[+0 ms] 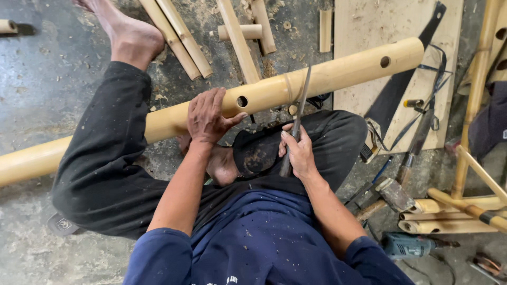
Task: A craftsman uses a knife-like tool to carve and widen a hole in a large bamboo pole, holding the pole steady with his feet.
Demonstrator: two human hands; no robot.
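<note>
- Two hands busy: left hand (207, 117) open, palm pressing bamboo pole (338, 71) lying across the lap.
- Right hand (299, 153) grips file (298, 113), tip at pole.
- Risk: file could slip toward left fingers; pole could roll.

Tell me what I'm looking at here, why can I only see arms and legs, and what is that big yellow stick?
The picture comes from a camera worn on a person's head, looking straight down, so you see their own arms and lap but no face. They sit on a dusty grey floor in dark trousers and a blue top.

The big yellow stick is a long bamboo pole lying across their legs. It has round holes in it.

The left hand presses flat on the pole beside one hole. The right hand has its fingers wrapped around a thin metal tool whose tip rests against the pole.

Around them lie shorter bamboo pieces, a wooden board, a saw, a hammer and a blue power drill.
</note>
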